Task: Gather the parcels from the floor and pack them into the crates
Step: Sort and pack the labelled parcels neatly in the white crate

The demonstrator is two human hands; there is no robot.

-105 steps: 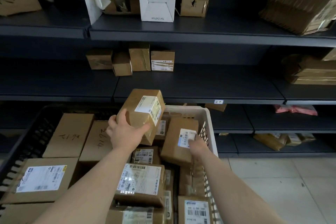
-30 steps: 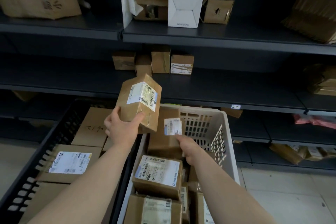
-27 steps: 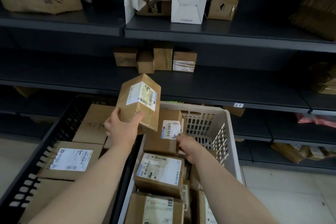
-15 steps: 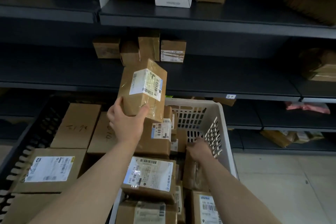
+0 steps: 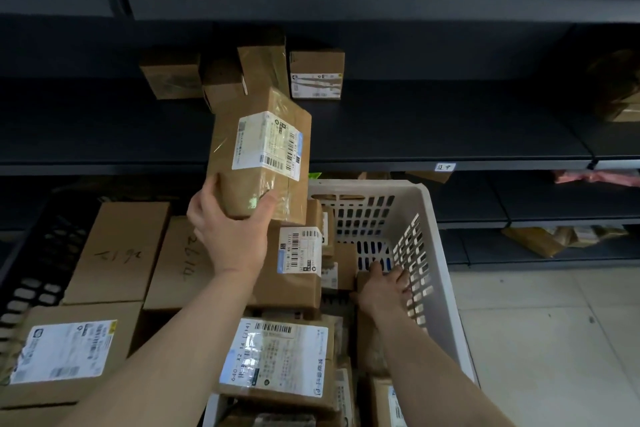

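Since a second ago the right hand (image 5: 384,288) has stopped lifting the labelled parcel (image 5: 298,250); that parcel is now sitting among others in the white crate (image 5: 427,194), just left of this hand. Up front the left hand (image 5: 230,229) is grasping the taped brown parcel (image 5: 259,156) by its lower end, long axis near vertical, top leaning slightly right, label facing the camera. Its forearm is reaching up and forward, thumb wrapping the right edge, fingers curling round the left. Right arm is stretching down into the crate, palm down, fingers splayed and unclenched, resting on a small brown parcel (image 5: 362,279) beside the slotted wall.
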